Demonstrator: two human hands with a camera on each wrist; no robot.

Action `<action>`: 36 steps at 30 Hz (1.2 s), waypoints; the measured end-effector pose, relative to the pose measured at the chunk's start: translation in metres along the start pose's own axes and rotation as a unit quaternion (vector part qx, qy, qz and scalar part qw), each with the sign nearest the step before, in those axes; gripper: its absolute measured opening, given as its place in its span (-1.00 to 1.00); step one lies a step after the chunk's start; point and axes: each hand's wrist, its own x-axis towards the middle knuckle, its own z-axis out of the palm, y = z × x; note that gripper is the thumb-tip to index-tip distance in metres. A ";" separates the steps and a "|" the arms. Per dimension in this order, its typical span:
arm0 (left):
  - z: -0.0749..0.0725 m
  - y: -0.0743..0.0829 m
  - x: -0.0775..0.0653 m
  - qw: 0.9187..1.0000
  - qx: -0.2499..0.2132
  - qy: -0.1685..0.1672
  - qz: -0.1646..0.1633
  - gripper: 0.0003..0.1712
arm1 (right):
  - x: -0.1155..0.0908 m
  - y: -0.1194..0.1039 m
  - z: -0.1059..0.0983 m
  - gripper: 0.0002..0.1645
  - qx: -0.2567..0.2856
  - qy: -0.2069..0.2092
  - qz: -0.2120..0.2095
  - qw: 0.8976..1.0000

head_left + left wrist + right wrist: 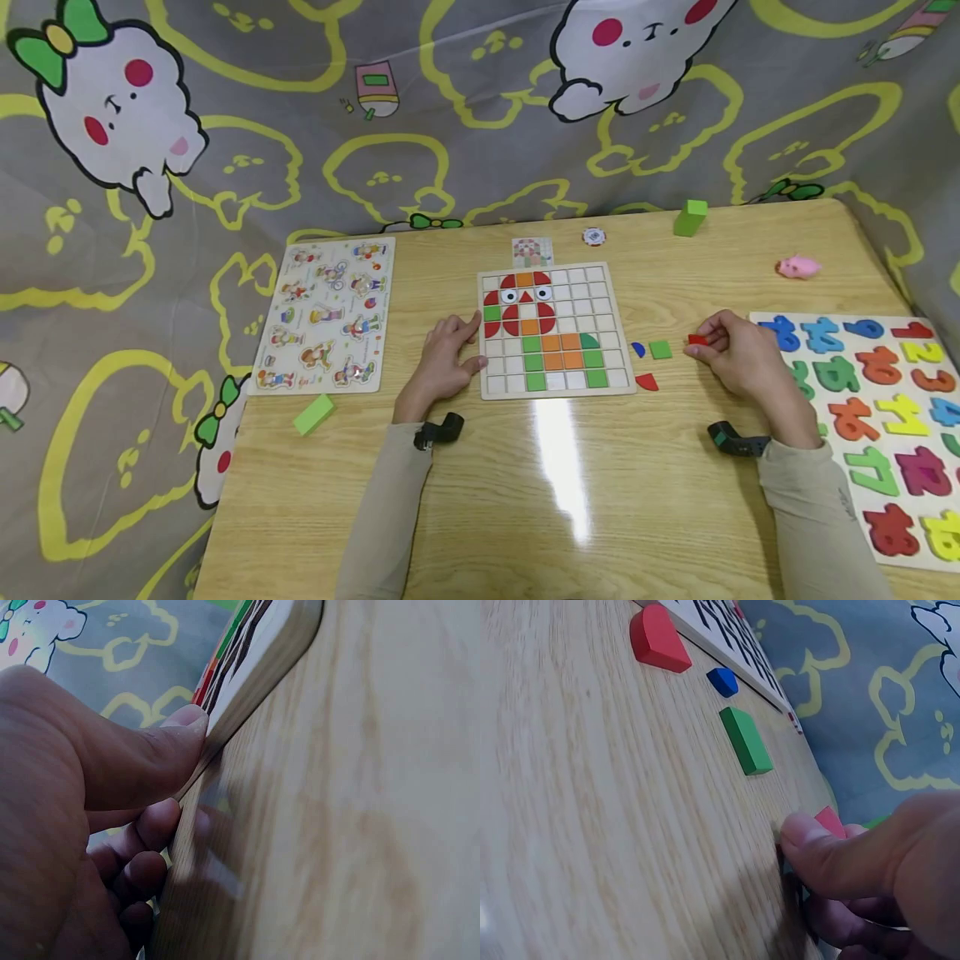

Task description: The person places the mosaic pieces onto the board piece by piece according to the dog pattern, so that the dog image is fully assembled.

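A square grid board (pixel 495 385) with a wooden rim lies mid-table, some of its cells filled with red, orange, green and white pieces and two eye pieces. My left hand (pixel 444 360) touches its left edge with thumb and index finger; in the left wrist view the thumb (pixel 142 761) rests against the board's side (pixel 251 694). Right of the board, my right hand (pixel 738 350) pinches a small red piece (pixel 697 339), mostly covered by the fingers in the right wrist view. Between hand and board lie a green square (pixel 660 349), a blue half-round piece (pixel 638 350) and a red quarter-round piece (pixel 647 382).
A pattern card (pixel 532 252) and a round chip (pixel 594 237) lie behind the board. At left are a picture puzzle (pixel 326 317) and a green block (pixel 313 414). At right stand another green block (pixel 691 218), a pink pig (pixel 798 267) and a number puzzle (pixel 832 408).
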 end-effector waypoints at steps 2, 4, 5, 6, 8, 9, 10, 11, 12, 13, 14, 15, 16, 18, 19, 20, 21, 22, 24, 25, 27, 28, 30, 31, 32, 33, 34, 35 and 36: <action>0.000 0.000 0.000 1.000 0.001 0.000 0.001 -0.15 | 0.001 -0.001 0.000 -0.68 0.006 -0.002 -0.001 1.000; 0.000 0.000 0.000 1.000 0.002 0.000 0.002 -0.15 | 0.002 -0.001 0.001 -0.69 0.014 -0.001 -0.004 1.000; 0.000 0.000 0.000 1.000 0.001 -0.001 0.001 -0.14 | 0.003 -0.002 0.001 -0.70 0.021 0.001 -0.010 1.000; 0.000 0.000 0.000 1.000 0.001 -0.001 0.001 -0.14 | 0.004 -0.002 0.001 -0.72 0.026 0.007 -0.015 1.000; -0.001 0.000 0.000 1.000 0.002 -0.002 0.001 -0.14 | 0.007 -0.004 0.001 -0.75 0.042 0.025 -0.027 0.998; -0.001 0.000 0.000 1.000 0.002 -0.003 0.001 -0.14 | 0.008 -0.005 0.001 -0.75 0.053 0.034 -0.032 0.998; -0.001 0.000 0.000 1.000 0.003 -0.004 0.001 -0.14 | 0.010 -0.007 0.001 -0.75 0.066 0.042 -0.038 0.996; -0.001 0.000 0.001 1.000 0.003 -0.004 0.001 -0.14 | 0.011 -0.009 0.001 -0.73 0.080 0.049 -0.042 0.995; -0.001 0.000 0.001 1.000 0.004 -0.005 0.001 -0.14 | 0.013 -0.011 0.001 -0.72 0.094 0.055 -0.045 0.993; -0.001 0.000 0.001 1.000 0.004 -0.005 0.001 -0.14 | 0.015 -0.014 0.001 -0.71 0.110 0.057 -0.046 0.991; -0.002 0.000 0.001 1.000 0.004 -0.005 0.000 -0.14 | 0.016 -0.016 0.002 -0.70 0.126 0.059 -0.046 0.989; -0.002 0.001 0.001 1.000 0.004 -0.006 0.000 -0.14 | 0.018 -0.018 0.002 -0.69 0.140 0.058 -0.045 0.987; -0.002 0.001 0.001 1.000 0.004 -0.005 0.000 -0.14 | 0.020 -0.020 0.003 -0.68 0.154 0.056 -0.043 0.986; -0.002 0.001 0.001 1.000 0.004 -0.005 0.000 -0.14 | 0.024 -0.023 0.004 -0.66 0.175 0.050 -0.039 0.983; -0.002 0.001 0.000 1.000 0.006 -0.006 0.000 -0.14 | 0.025 -0.024 0.005 -0.66 0.182 0.046 -0.038 0.981; -0.002 0.001 0.000 1.000 0.006 -0.006 0.001 -0.15 | 0.027 -0.024 0.006 -0.65 0.185 0.043 -0.038 0.981; -0.001 0.001 0.000 1.000 0.007 -0.006 0.001 -0.15 | 0.028 -0.024 0.007 -0.65 0.186 0.039 -0.038 0.981; -0.001 0.000 0.000 1.000 0.007 -0.007 0.003 -0.15 | 0.029 -0.024 0.008 -0.65 0.185 0.033 -0.038 0.981; 0.000 0.000 0.000 1.000 0.007 -0.007 0.004 -0.14 | 0.031 -0.024 0.010 -0.65 0.180 0.021 -0.034 0.983; 0.000 0.000 0.000 1.000 0.007 -0.007 0.004 -0.14 | 0.031 -0.023 0.011 -0.65 0.177 0.015 -0.030 0.984; 0.000 0.000 0.000 1.000 0.007 -0.006 0.004 -0.14 | 0.031 -0.021 0.013 -0.65 0.170 0.003 -0.022 0.985; 0.000 0.001 0.000 1.000 0.006 -0.005 0.004 -0.13 | 0.032 -0.020 0.013 -0.65 0.168 -0.002 -0.019 0.986; -0.001 0.001 0.000 1.000 0.005 -0.006 0.002 -0.14 | 0.032 -0.018 0.016 -0.64 0.164 -0.012 -0.013 0.986; -0.001 0.001 0.000 1.000 0.006 -0.007 0.002 -0.13 | 0.032 -0.017 0.017 -0.64 0.162 -0.015 -0.012 0.987; -0.001 0.001 0.000 1.000 0.006 -0.007 0.002 -0.14 | 0.033 -0.016 0.018 -0.64 0.161 -0.017 -0.010 0.987; -0.002 0.001 0.000 1.000 0.006 -0.007 0.002 -0.14 | 0.033 -0.016 0.020 -0.64 0.160 -0.020 -0.009 0.987; -0.002 0.001 0.000 1.000 0.004 -0.007 0.002 -0.14 | 0.033 -0.015 0.021 -0.63 0.158 -0.021 -0.009 0.987; -0.002 0.001 0.000 1.000 0.004 -0.007 0.002 -0.14 | 0.033 -0.015 0.022 -0.63 0.158 -0.023 -0.006 0.987; -0.002 0.001 0.000 1.000 0.005 -0.006 0.003 -0.14 | 0.033 -0.015 0.022 -0.63 0.157 -0.024 -0.004 0.987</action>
